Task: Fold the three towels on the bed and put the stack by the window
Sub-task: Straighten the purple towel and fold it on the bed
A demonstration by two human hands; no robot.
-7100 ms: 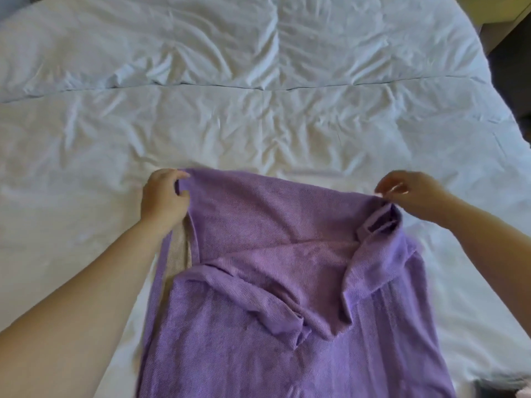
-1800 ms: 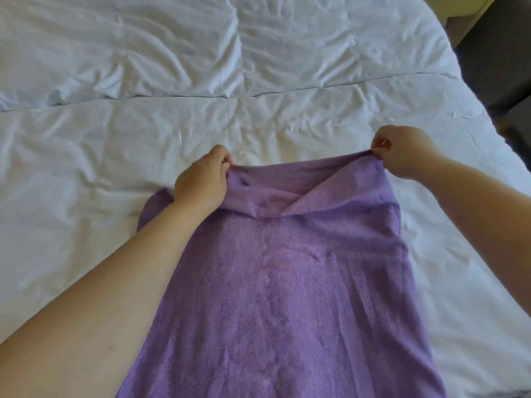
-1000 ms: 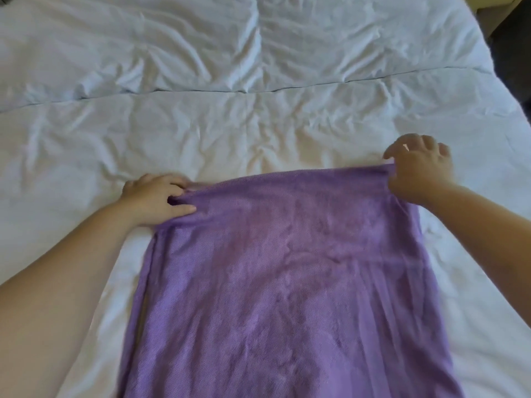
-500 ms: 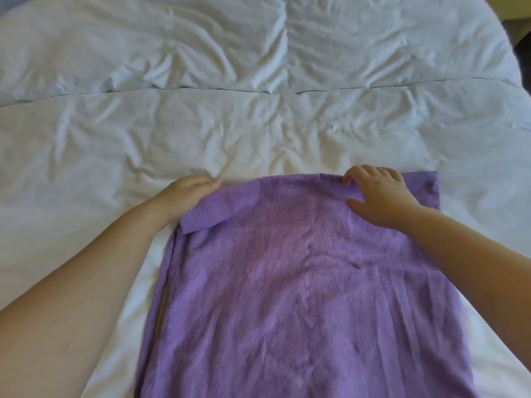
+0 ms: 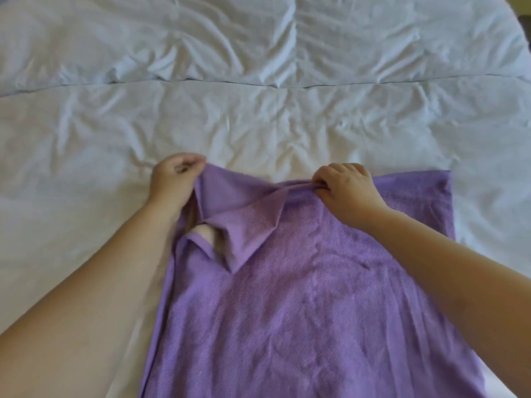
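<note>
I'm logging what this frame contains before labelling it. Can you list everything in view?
purple towel: 1, purple, spread on the near middle of the bed, far left corner folded back
pale cloth: 1 patch, cream-pink, showing in a gap under the towel's left edge; cannot tell what it is
bed cover: 1, white, wrinkled, fills the rest of the view, with a seam across its far part
left hand: 1, bare, pinches the towel's far left corner
right hand: 1, bare, fingers curled round the towel's far edge, near its middle
</note>
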